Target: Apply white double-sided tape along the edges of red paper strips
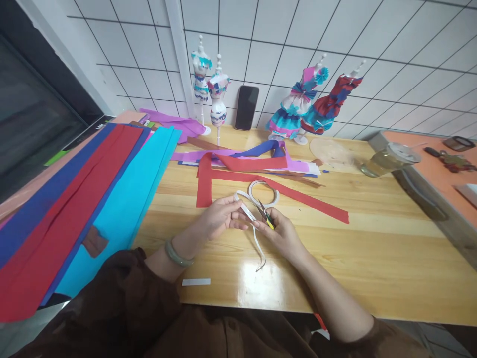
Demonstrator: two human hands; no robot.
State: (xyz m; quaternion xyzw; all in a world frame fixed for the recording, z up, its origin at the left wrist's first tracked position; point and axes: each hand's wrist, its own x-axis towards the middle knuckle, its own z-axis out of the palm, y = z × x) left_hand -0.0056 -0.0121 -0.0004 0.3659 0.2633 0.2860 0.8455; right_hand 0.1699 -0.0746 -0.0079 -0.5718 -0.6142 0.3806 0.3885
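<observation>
A person in brown sleeves sat or stood at the near edge of a pale wooden table (372, 258), both hands together near its middle. The left hand (223, 219), with a bangle (178, 253) on its wrist, pinched a narrow white strip (246, 211) between thumb and fingers. The right hand (281, 231) gripped small scissors (267, 218) with yellow and dark green on the handles, its thumb and fingertip also at the strip; the blades pointed to the far side. The strip looped above the left fingers, and a loose tail hung toward the near side. Just beyond the hands lay a white ring-shaped roll (277, 199); whether the strip joined it could not be told. Past the roll, a long red strip (313, 200) slanted to the right, and farther off lay a heap of purple, blue and red strips (257, 163). A short white piece (196, 282) lay near the left forearm. Large folded sheets (149, 174) in red, blue and turquoise covered the left side. Along the far wall stood two partly covered dress forms (218, 102), a dark phone (246, 108), and two dress forms in ruffled dresses (296, 107). A lidded jar (387, 160) stood far right.
</observation>
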